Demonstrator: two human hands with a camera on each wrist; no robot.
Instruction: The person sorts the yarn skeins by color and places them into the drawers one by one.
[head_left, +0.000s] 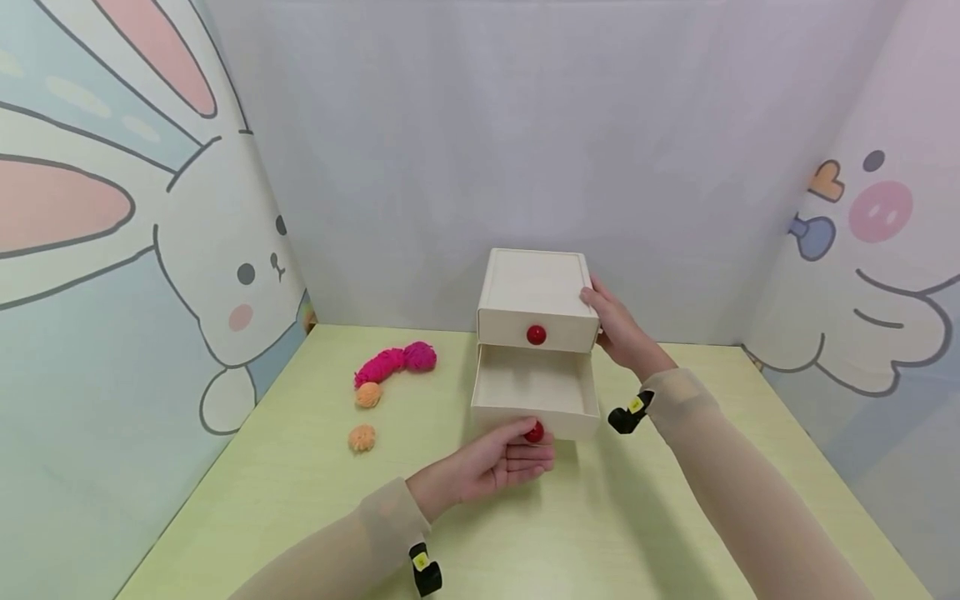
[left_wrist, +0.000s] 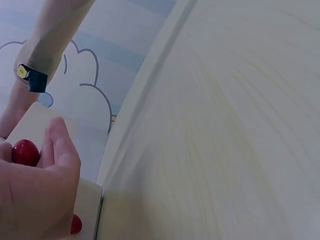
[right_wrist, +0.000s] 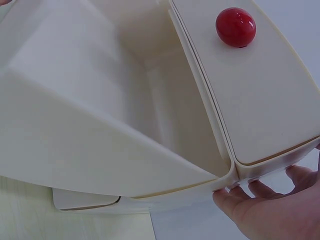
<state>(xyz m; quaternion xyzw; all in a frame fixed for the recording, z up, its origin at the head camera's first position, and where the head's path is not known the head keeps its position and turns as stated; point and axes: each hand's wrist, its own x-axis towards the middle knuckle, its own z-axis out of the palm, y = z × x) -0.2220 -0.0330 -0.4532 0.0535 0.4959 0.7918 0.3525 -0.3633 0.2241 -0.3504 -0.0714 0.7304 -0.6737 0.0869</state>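
The left hand (head_left: 483, 468) pinches the red knob (head_left: 534, 432) of the drawer (head_left: 535, 385), pulled out just beyond it; the right hand (head_left: 618, 329) rests fingers against the cabinet (head_left: 535, 273). Beneath both, a yellow-green surface (head_left: 292, 467); beyond, a pale curtain (head_left: 525, 125).

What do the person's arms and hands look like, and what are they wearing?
There are two long, plain beige cloth sleeves, each with a small, blocky black gadget near its end. Each gadget has a yellow patch; its marking is too small to read. The left hand and right hand wear no gloves.
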